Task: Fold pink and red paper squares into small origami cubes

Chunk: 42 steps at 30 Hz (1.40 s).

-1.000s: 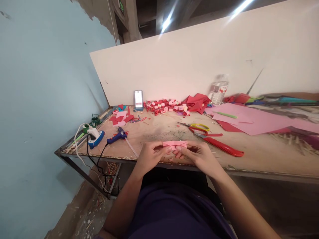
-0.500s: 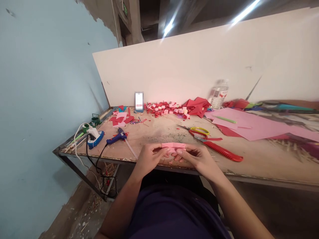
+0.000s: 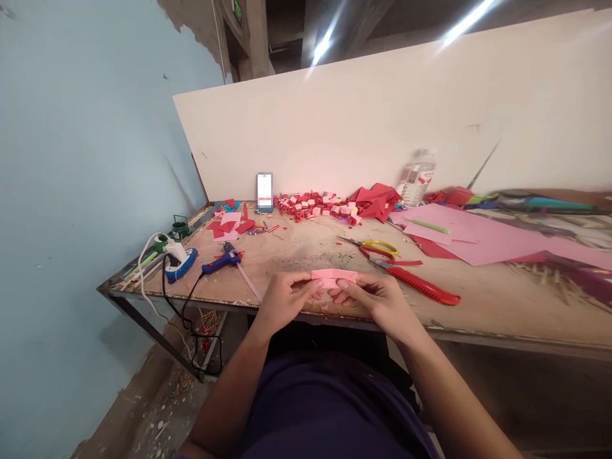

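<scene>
A small folded pink paper piece (image 3: pixel 333 276) is pinched between both hands over the front edge of the wooden table (image 3: pixel 502 306). My left hand (image 3: pixel 287 299) grips its left end with thumb and fingers closed. My right hand (image 3: pixel 377 299) holds the right end, fingers curled around it. The paper forms a long narrow strip with a fold peak in the middle.
Scissors with yellow and red handles (image 3: pixel 380 248) and a red utility knife (image 3: pixel 421 288) lie right of my hands. A blue glue gun (image 3: pixel 222 260) and a power strip (image 3: pixel 179 262) sit left. Small folded red and pink pieces (image 3: pixel 318 205), a phone (image 3: pixel 264 191), a bottle (image 3: pixel 415 178) and pink sheets (image 3: pixel 482 239) lie behind.
The hands stay at the table edge working the pink paper; its middle now shows a slight peak. The view shifted a little.
</scene>
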### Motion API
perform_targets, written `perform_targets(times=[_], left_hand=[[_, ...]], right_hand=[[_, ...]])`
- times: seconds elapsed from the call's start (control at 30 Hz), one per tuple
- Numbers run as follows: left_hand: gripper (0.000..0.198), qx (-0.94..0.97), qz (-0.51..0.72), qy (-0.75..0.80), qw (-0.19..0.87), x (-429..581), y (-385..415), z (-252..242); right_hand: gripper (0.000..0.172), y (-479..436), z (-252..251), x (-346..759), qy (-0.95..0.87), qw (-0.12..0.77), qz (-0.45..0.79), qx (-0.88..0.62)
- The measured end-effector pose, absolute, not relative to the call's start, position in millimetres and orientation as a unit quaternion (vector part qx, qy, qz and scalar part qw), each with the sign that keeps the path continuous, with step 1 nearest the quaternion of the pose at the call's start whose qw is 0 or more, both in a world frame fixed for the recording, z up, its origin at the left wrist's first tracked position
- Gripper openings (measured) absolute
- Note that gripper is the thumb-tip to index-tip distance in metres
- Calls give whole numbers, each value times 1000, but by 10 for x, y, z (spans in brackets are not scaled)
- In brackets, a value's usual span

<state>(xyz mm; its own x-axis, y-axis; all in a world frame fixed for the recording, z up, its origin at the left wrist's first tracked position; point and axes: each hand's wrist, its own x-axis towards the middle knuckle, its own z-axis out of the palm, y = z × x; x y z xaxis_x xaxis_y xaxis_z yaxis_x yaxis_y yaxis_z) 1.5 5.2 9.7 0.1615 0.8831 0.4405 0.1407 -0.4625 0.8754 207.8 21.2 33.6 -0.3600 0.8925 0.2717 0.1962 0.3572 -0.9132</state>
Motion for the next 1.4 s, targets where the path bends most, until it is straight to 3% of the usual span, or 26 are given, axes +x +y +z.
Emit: perform_targets(times=[0.97, 1.4], left_hand=[[28, 672, 530, 376, 355, 21, 33, 112], [29, 679, 524, 391, 334, 15, 28, 113]], right_hand=[[48, 184, 389, 2075, -712, 407, 403, -406], [42, 212, 340, 2072, -697, 418, 442, -380]])
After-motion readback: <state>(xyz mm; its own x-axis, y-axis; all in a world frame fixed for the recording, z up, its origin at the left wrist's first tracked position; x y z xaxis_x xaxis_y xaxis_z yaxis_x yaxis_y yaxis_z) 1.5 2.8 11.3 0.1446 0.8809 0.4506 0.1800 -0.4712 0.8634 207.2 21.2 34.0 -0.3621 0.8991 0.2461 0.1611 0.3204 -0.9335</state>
